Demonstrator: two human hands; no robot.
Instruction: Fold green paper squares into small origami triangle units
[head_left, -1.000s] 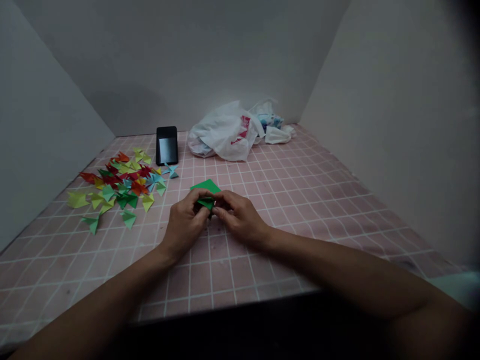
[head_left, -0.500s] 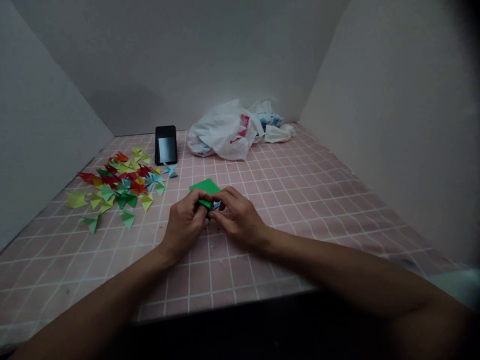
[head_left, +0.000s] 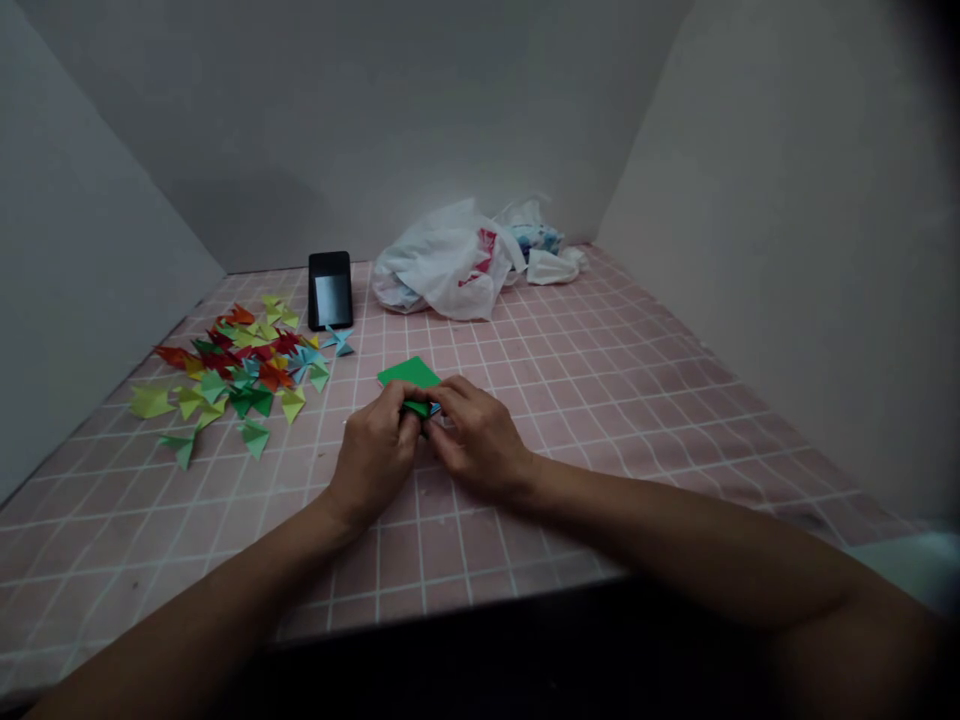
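Both hands meet at the middle of the pink tiled table. My left hand and my right hand pinch a small folded green paper piece between their fingertips, fingers curled. Just behind the hands a flat green paper square lies on the table. A scatter of folded paper pieces in red, yellow, green and blue lies to the left of my left hand.
A black phone stands upright at the back, left of a white plastic bag and a crumpled white item. Grey walls close in the table on the left, back and right. The table's dark front edge runs below my forearms.
The hands have stayed in place, with the fingertips shifting slightly on the green paper piece. A bit of blue seen at the fingertips half a second ago is now hidden.
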